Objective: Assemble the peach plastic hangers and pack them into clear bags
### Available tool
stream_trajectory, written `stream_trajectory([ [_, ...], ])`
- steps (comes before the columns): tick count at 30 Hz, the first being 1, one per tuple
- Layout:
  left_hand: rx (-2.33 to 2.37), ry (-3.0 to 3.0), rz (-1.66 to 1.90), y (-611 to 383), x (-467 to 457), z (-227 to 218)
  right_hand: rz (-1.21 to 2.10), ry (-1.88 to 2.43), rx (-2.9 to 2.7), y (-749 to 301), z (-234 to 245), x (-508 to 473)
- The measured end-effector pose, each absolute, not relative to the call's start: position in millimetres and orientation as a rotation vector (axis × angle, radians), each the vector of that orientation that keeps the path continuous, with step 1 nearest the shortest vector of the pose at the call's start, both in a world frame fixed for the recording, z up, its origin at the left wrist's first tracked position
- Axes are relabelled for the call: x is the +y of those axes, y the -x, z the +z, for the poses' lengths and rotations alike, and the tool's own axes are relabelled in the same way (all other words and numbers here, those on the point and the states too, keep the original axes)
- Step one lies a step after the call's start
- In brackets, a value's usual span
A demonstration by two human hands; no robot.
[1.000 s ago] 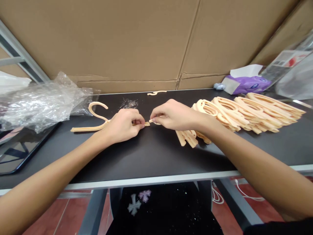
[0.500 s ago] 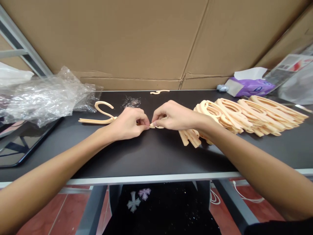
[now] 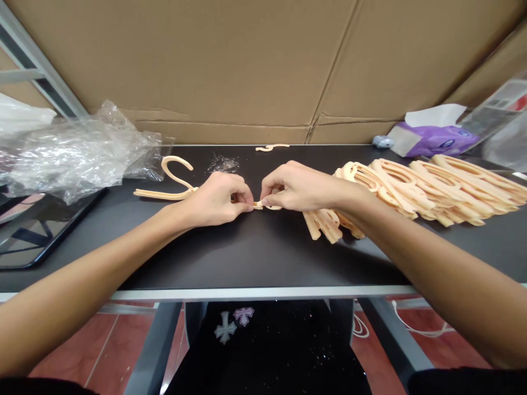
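My left hand (image 3: 220, 200) is closed on a beige plastic hanger (image 3: 162, 195). Its curved hook and a straight arm stick out to the left of my wrist, while the rest is covered by my fingers. Fingertips almost meeting it from the right, my right hand (image 3: 294, 189) pinches a small beige plastic piece (image 3: 272, 207) at the hanger's end. Whether the two parts are joined is hidden by my fingers. Beside my right forearm, a row of stacked beige hangers (image 3: 399, 189) lies on the black table (image 3: 214, 255).
Crumpled clear plastic bags (image 3: 78, 151) and a dark tablet-like panel (image 3: 53, 230) lie at left. Small debris (image 3: 222, 163) and a loose beige hook piece (image 3: 272, 147) are near the cardboard wall (image 3: 230, 71). A purple tissue pack (image 3: 440, 137) stands at back right.
Both hands stay together at the same spot, with the right fingertips shifted slightly on the small piece. The whole view has tilted and moved a little.
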State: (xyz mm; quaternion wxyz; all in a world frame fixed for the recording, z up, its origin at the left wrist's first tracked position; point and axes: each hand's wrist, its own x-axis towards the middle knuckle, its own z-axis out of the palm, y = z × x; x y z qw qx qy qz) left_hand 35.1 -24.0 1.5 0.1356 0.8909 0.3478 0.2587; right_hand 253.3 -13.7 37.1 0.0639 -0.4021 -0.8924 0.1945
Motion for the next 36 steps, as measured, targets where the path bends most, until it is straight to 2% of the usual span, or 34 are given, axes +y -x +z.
stream_trajectory([
  [4, 0.975, -2.570, 0.749, -34.3, -22.1, 2.1, 0.311, 1.297, -2.776, -250.2, 39.0, -22.7],
  [13, 1.015, -2.509, 0.743, -29.0, -16.9, 1.5, -0.269, 1.180, -3.037, -242.3, 33.4, -34.2],
  [24, 1.031, -2.553, 0.754, -28.9, -18.5, 0.4, -0.452, 1.022, -3.059, -242.1, 29.7, -41.2],
  [30, 1.087, -2.659, 0.684, -27.1, -18.7, -3.0, -0.497, 0.972, -2.745, -250.7, 38.0, -13.4],
  [33, 1.110, -2.712, 0.605, -26.7, -20.9, -3.3, -0.594, 1.143, -2.561, -251.3, 47.3, 18.1],
  [36, 1.121, -2.748, 0.585, -26.6, -23.8, -3.1, -0.618, 1.403, -2.605, -246.9, 51.4, 54.1],
])
